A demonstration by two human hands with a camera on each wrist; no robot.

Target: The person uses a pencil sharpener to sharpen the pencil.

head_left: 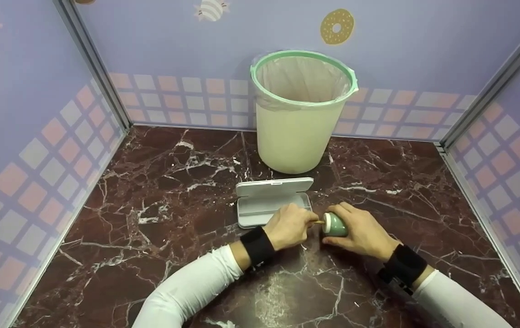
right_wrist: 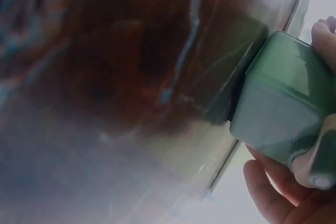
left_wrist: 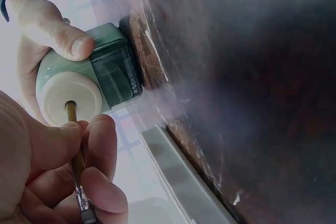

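on the table (head_left: 187, 282), right of the middle and well in from the back edge, there's a green sharpener (head_left: 338, 226), and the right hand (head_left: 365, 231) has its thumb and fingers wrapped round it. left hand (head_left: 289, 225) is pinching a gold pencil (left_wrist: 78, 167), one end in the hole on the sharpener's pale face. just left there's an open whitish case (head_left: 266, 205), lid up. a cream bin (head_left: 296, 136) with a liner (head_left: 303, 79) stands near the table's back edge.
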